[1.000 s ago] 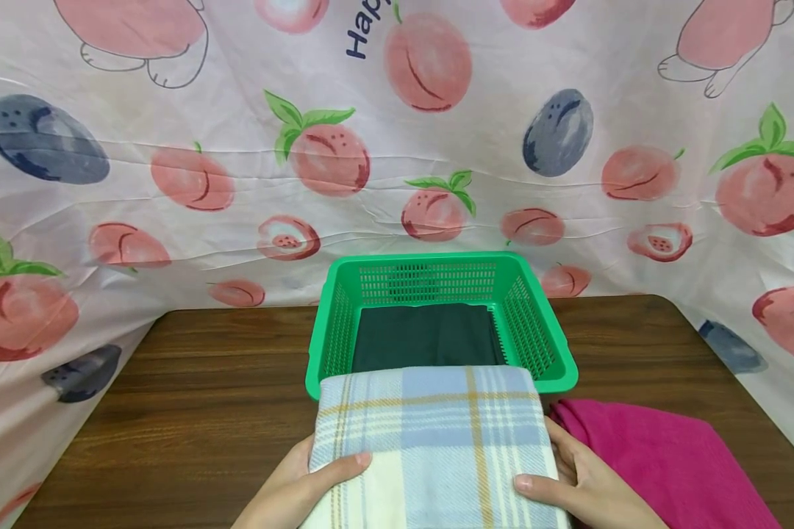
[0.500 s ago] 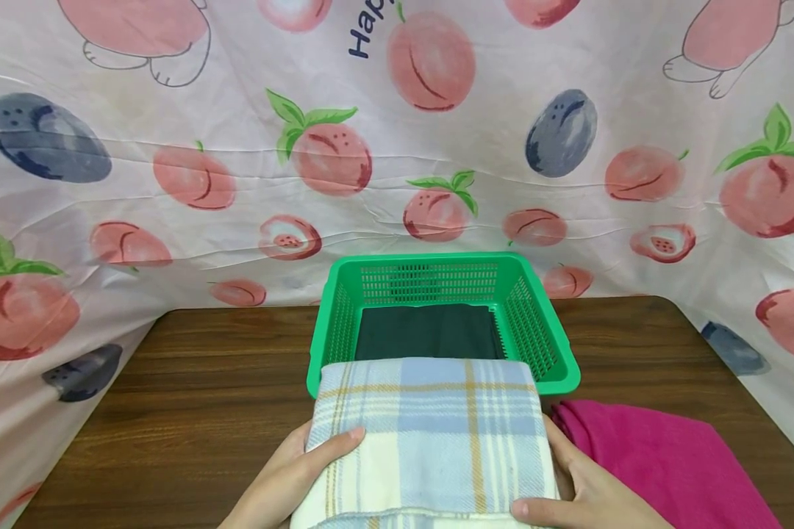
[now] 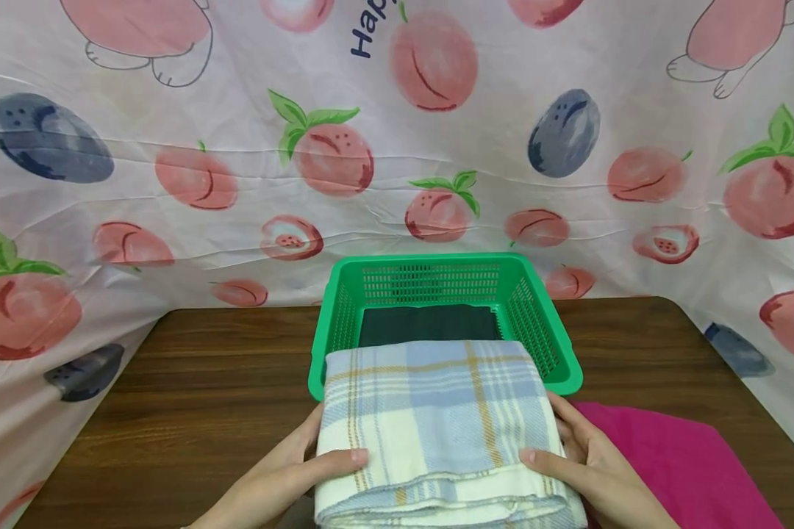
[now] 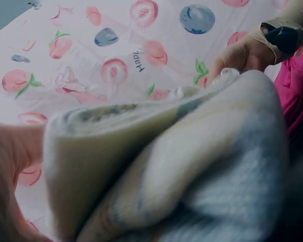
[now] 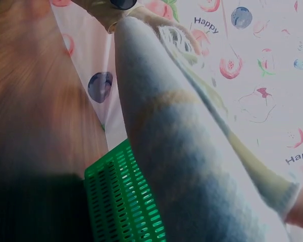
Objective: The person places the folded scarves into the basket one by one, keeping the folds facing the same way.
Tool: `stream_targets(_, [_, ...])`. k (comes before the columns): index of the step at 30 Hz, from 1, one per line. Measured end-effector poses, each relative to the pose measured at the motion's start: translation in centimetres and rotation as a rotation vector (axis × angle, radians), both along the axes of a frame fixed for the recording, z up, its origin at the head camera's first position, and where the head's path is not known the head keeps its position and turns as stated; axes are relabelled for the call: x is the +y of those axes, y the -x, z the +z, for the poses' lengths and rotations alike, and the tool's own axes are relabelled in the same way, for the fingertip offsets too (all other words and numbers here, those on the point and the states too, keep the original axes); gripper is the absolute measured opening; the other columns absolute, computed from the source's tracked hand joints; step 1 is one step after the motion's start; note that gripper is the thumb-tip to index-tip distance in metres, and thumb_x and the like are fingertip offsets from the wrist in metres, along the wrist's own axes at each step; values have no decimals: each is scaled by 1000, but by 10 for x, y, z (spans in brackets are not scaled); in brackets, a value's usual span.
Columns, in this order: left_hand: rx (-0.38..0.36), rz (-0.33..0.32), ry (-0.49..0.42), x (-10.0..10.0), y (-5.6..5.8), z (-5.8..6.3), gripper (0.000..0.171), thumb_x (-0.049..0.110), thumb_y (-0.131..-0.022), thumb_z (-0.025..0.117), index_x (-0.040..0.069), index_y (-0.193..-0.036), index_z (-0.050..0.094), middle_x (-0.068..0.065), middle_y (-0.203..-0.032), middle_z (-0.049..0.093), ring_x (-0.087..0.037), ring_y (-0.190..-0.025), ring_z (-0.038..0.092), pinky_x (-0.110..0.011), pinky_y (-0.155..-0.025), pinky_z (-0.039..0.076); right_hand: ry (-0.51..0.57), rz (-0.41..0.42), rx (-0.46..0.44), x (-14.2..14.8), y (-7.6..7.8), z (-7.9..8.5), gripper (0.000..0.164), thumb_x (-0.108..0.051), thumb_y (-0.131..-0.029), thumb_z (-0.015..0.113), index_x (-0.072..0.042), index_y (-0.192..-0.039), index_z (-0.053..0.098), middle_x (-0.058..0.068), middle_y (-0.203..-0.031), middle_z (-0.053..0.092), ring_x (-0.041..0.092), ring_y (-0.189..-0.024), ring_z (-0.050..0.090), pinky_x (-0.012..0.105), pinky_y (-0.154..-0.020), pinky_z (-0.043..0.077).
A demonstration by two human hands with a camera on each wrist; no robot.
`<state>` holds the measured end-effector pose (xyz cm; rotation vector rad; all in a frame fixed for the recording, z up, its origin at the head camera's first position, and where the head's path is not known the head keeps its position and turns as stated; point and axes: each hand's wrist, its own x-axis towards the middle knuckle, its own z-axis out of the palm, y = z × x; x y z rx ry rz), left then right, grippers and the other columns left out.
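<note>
A folded plaid scarf [image 3: 437,419] in cream, pale blue and mustard is held up between both hands, its far edge overlapping the near rim of the green basket [image 3: 324,308]. My left hand [image 3: 291,463] grips its left side, thumb on top. On the right side my right hand [image 3: 589,455] grips it the same way; the fingers underneath are hidden. White fringe [image 5: 177,38] shows at one edge in the right wrist view. Inside the basket lies a flat black cloth [image 3: 430,323], partly covered by the scarf.
A magenta cloth [image 3: 675,463] lies on the brown wooden table [image 3: 192,389] at the right, beside my right hand. Behind the basket hangs a white curtain [image 3: 384,228] printed with fruit, which also runs along both sides of the table.
Both hands have moved the scarf forward and up, farther over the basket's near rim. The scarf's near folded edge has come into view. Basket and magenta cloth stay put.
</note>
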<state>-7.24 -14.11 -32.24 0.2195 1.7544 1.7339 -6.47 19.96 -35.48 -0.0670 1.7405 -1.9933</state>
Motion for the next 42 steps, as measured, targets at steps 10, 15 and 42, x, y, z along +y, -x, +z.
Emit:
stream_targets(10, [35, -42, 20, -1, 9, 1, 72, 22, -90, 55, 18, -144, 7, -11, -112, 60, -21, -97, 63, -35, -72, 54, -98, -168, 19, -6, 3, 4, 71, -18, -91, 57, -20, -147, 12, 8, -137, 42, 17, -111, 58, 37, -86, 53])
stream_targets(15, [92, -16, -37, 0, 17, -1, 73, 12, -85, 48, 12, -144, 6, -10, -112, 56, -19, -93, 62, -33, -71, 53, -139, -213, 52, -8, 7, 4, 70, -21, -92, 57, -20, -147, 14, 9, -142, 37, 9, -109, 57, 30, -84, 53])
stream_targets(42, [237, 308, 68, 11, 41, 0, 59, 25, -91, 57, 14, -141, 28, -13, -135, 48, -13, -96, 62, -28, -87, 48, -154, -193, 155, -14, 37, 23, 65, -31, -94, 52, -28, -148, 16, 6, -132, 43, 12, -95, 61, 32, -80, 52])
